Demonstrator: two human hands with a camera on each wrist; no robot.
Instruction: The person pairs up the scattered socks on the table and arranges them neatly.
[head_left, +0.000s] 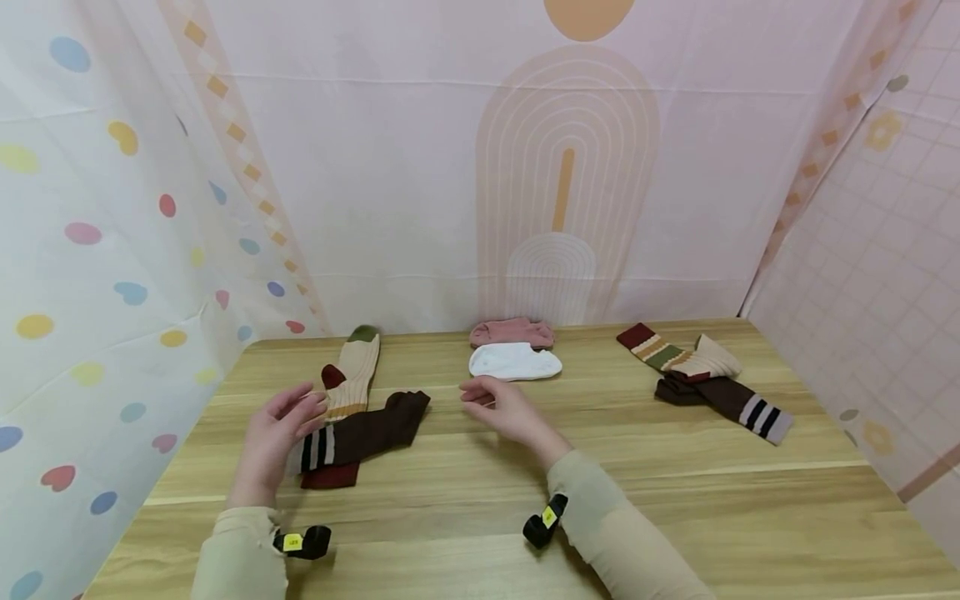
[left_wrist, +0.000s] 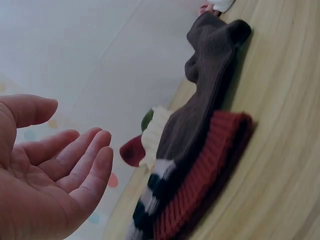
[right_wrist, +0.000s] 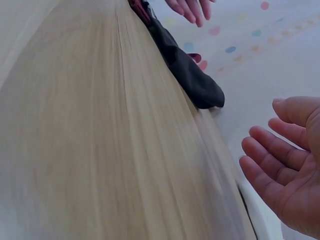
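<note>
My left hand point(head_left: 281, 437) hovers at the left, beside a dark brown sock point(head_left: 378, 433) with grey and black stripes. That sock lies across a cream sock point(head_left: 358, 367) that has a green toe, a dark red heel and a ribbed red cuff point(left_wrist: 210, 170). My right hand point(head_left: 513, 417) is above the middle of the table, in front of a white ankle sock point(head_left: 513, 362). Behind the white sock lies a pink ankle sock point(head_left: 510, 332). Both hands have loosely bent fingers and hold nothing, as the wrist views point(left_wrist: 60, 175) confirm.
On the right side of the wooden table point(head_left: 465, 517), a second cream patterned sock point(head_left: 708, 360) overlaps another brown striped sock point(head_left: 731, 400). A printed cloth point(head_left: 390, 167) hangs behind the table, with more cloth at both sides. Each wrist wears a black strap camera.
</note>
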